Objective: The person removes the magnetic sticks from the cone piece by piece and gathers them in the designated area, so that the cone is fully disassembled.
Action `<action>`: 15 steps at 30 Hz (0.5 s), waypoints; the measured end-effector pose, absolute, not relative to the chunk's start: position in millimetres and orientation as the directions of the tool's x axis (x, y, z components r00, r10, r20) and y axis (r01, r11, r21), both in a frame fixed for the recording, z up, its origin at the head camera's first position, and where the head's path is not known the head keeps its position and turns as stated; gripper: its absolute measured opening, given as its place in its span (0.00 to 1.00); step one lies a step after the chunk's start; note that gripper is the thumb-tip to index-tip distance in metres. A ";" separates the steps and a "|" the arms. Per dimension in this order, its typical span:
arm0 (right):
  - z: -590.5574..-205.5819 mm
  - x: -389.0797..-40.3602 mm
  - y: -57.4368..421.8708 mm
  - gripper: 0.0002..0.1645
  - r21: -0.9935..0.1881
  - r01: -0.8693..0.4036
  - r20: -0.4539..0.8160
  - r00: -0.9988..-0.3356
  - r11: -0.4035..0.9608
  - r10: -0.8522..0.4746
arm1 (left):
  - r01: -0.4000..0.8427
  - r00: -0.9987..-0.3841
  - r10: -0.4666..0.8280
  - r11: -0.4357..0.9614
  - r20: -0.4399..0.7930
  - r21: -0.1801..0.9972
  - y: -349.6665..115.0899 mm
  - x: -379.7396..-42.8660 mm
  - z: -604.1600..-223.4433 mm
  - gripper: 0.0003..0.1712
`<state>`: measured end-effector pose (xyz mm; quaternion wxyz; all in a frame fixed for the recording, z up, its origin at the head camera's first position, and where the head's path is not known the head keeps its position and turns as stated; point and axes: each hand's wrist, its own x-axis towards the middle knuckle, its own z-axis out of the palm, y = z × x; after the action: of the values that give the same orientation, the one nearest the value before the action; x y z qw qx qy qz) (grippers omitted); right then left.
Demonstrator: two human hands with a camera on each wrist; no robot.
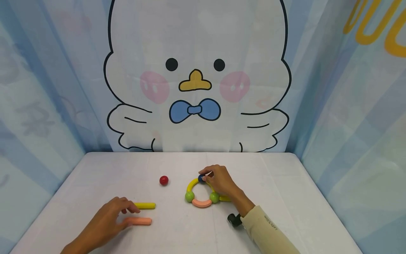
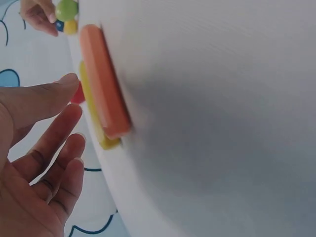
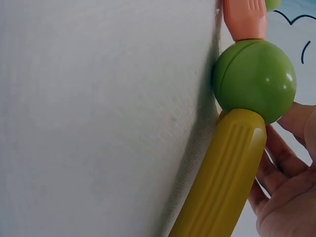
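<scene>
On the white table, yellow curved rods (image 1: pixel 191 185), a coral curved rod (image 1: pixel 202 203) and two green balls (image 1: pixel 189 196) form a ring. My right hand (image 1: pixel 223 181) pinches the dark blue ball (image 1: pixel 201 179) at the ring's far side between thumb and fingers. A yellow straight rod (image 3: pixel 217 177) sticks out from the right green ball (image 3: pixel 254 81), partly behind my right wrist in the head view. Over on the left, my left hand (image 1: pixel 106 218) hovers with loosely bent, parted fingers beside a loose yellow rod (image 1: pixel 146 205) and a coral rod (image 1: pixel 141 221), holding neither.
A red ball (image 1: pixel 164 180) lies left of the ring, farther back. Beside the right sleeve is a black object (image 1: pixel 234 219), partly covered by the arm. Printed curtains (image 1: pixel 196 134) stand behind the table's far edge and along both sides.
</scene>
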<state>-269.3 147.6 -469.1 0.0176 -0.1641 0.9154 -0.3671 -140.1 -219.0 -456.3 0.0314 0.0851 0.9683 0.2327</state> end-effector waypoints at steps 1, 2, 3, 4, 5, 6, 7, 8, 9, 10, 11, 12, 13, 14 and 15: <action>-468.9 -268.9 148.0 0.14 -0.676 -0.294 0.096 -0.944 0.676 -0.315 | 0.159 -0.982 0.186 0.874 -0.015 0.460 -216.7 -140.3 -454.3 0.15; -468.9 -268.5 148.6 0.14 -0.673 -0.301 0.103 -0.943 0.676 -0.318 | 0.161 -0.982 0.187 0.870 -0.010 0.466 -214.2 -140.5 -452.2 0.15; -468.8 -268.1 149.2 0.14 -0.670 -0.303 0.107 -0.943 0.677 -0.316 | 0.173 -0.981 0.196 0.863 0.000 0.474 -211.9 -140.7 -450.6 0.15; -468.2 -267.5 149.8 0.15 -0.671 -0.296 0.106 -0.946 0.680 -0.307 | 0.186 -0.978 0.206 0.857 0.012 0.481 -209.3 -140.7 -448.6 0.14; -467.6 -266.8 150.3 0.15 -0.669 -0.294 0.109 -0.947 0.682 -0.302 | 0.198 -0.977 0.214 0.851 0.024 0.487 -206.7 -140.9 -447.0 0.14; -466.9 -265.9 151.0 0.15 -0.666 -0.295 0.113 -0.948 0.685 -0.298 | 0.213 -0.974 0.224 0.841 0.038 0.497 -204.1 -141.0 -445.6 0.15; -465.9 -265.0 151.5 0.15 -0.665 -0.291 0.113 -0.950 0.688 -0.292 | 0.226 -0.971 0.233 0.834 0.049 0.504 -201.2 -141.1 -444.3 0.15; -464.9 -264.1 152.2 0.15 -0.665 -0.288 0.115 -0.951 0.689 -0.286 | 0.238 -0.969 0.242 0.827 0.060 0.509 -198.3 -141.5 -443.4 0.16; -463.6 -263.3 152.6 0.15 -0.666 -0.283 0.116 -0.953 0.691 -0.279 | 0.244 -0.967 0.246 0.820 0.067 0.518 -194.8 -142.0 -442.7 0.17; -462.0 -262.0 153.1 0.16 -0.667 -0.281 0.118 -0.954 0.690 -0.274 | 0.245 -0.967 0.246 0.815 0.069 0.526 -190.9 -142.6 -441.9 0.17; -460.6 -260.7 153.7 0.16 -0.667 -0.280 0.121 -0.955 0.691 -0.270 | 0.249 -0.966 0.249 0.810 0.072 0.531 -187.0 -143.4 -441.8 0.18; -459.1 -259.1 154.2 0.16 -0.669 -0.275 0.121 -0.957 0.691 -0.264 | 0.254 -0.964 0.255 0.803 0.075 0.539 -182.9 -144.0 -441.8 0.19; -457.6 -257.7 154.7 0.16 -0.674 -0.268 0.120 -0.959 0.688 -0.256 | 0.257 -0.963 0.257 0.800 0.077 0.543 -178.3 -144.8 -442.0 0.19; -456.3 -256.0 155.4 0.16 -0.676 -0.266 0.123 -0.960 0.687 -0.252 | 0.260 -0.963 0.258 0.795 0.082 0.548 -173.7 -145.4 -442.1 0.20; -455.1 -254.4 156.3 0.17 -0.676 -0.266 0.127 -0.961 0.687 -0.247 | 0.264 -0.962 0.260 0.788 0.088 0.557 -169.0 -145.9 -442.1 0.21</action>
<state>-254.4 156.3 -455.1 -0.0130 -0.1397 0.9183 -0.3702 -145.9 -169.0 -442.1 -0.0031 0.1386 0.9454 0.2950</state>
